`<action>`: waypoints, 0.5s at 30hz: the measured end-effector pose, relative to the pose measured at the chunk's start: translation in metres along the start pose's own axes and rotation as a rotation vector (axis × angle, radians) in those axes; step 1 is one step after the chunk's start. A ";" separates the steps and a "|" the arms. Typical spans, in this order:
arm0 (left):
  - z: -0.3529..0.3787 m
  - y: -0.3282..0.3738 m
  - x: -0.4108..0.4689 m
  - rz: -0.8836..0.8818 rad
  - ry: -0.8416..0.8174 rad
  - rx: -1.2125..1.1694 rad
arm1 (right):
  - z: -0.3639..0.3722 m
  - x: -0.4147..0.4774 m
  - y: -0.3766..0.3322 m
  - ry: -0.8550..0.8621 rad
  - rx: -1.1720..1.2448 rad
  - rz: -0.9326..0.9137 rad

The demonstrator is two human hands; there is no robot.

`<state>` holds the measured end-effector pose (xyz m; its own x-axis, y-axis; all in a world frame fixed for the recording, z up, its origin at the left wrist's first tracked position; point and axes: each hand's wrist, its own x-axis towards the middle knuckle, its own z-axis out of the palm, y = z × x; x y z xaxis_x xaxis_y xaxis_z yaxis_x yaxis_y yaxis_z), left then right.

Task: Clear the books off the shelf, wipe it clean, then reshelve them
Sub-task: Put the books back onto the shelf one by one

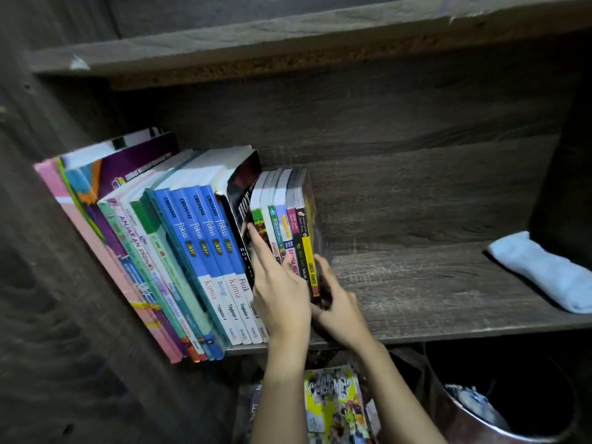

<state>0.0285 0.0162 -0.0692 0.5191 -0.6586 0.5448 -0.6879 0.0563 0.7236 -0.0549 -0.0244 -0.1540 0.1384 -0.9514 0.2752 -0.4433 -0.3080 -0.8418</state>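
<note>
A row of books stands on the left half of the dark wooden shelf [432, 290], leaning left. Several blue "fokus" books [205, 232] stand mid-row, a black book [243, 193] beside them. At the row's right end is a small stack of thin books [288, 219] with colourful spines. My left hand [282, 293] lies against their spines with the fingers extended, index finger pointing up along the black book. My right hand [336, 302] grips the stack's right side, fingers curled round the outermost cover.
A folded white cloth [541, 270] lies at the shelf's right end. Below the shelf sit a yellow illustrated book [336, 408] and a dark round bin [512, 398]. The cabinet's side wall [64, 283] bounds the left; another board [288, 36] runs overhead.
</note>
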 end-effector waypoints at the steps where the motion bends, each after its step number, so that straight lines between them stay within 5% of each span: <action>1: 0.001 0.000 -0.001 0.000 -0.001 -0.001 | -0.001 0.000 0.000 -0.006 0.003 -0.005; 15: 0.031 -0.047 -0.014 0.345 0.010 0.030 | -0.001 0.003 0.007 0.010 -0.026 -0.015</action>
<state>0.0378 -0.0007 -0.1236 0.2581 -0.5968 0.7597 -0.8387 0.2520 0.4828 -0.0589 -0.0297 -0.1584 0.1366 -0.9464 0.2926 -0.4645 -0.3221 -0.8249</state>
